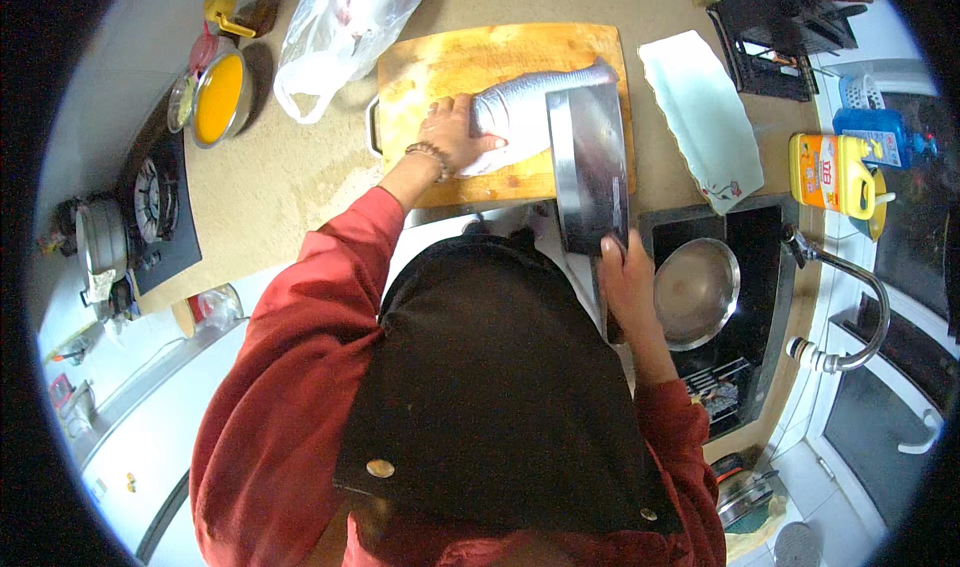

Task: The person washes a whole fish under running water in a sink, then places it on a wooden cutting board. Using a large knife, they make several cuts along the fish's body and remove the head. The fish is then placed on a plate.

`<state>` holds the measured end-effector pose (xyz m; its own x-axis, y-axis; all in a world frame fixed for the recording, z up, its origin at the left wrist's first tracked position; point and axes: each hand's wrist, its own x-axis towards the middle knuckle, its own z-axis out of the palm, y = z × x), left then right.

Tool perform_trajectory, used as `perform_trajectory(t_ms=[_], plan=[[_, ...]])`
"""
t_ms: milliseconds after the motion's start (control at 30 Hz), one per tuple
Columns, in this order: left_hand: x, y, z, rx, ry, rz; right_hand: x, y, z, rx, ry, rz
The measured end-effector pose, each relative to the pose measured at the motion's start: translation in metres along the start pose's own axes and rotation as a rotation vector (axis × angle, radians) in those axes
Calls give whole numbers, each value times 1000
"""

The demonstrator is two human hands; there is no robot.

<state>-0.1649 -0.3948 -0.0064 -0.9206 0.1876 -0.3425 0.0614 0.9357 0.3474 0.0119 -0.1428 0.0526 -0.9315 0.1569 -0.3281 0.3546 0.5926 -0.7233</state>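
A silvery whole-bodied fish (517, 113) lies across the wooden cutting board (427, 60), its tail towards the upper right. My left hand (454, 133), with a beaded bracelet at the wrist, grips the fish's left end against the board and hides part of it. Dark curved lines, perhaps cuts, mark the flank beside my fingers. In my right hand (628, 285) is a broad-bladed cleaver (589, 169), held by its handle. Its blade overlaps the fish near the tail; whether it touches the flesh I cannot tell.
Left of the board are a plastic bag (337, 41) and a metal bowl of orange-yellow contents (219, 98). A pale rectangular plate (701, 116) lies to the right. Beyond it are a knife rack (784, 23), a yellow detergent jug (829, 173) and a sink holding a metal basin (696, 294).
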Motion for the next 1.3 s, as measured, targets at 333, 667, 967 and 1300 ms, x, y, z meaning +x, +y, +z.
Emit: perform_trajectory(t_ms=[333, 667, 967, 1300], plan=[[11, 10, -8, -24, -84, -1, 59, -22, -19, 169, -240, 132], [13, 8, -10, -27, -101, 7, 68, -20, -26, -133, -169, -100], [8, 7, -6, -54, 1, 87, 115, -64, -15, -259, -215, -40], [10, 7, -1, -102, 59, 84, 113, -79, -42, -287, -336, 30]])
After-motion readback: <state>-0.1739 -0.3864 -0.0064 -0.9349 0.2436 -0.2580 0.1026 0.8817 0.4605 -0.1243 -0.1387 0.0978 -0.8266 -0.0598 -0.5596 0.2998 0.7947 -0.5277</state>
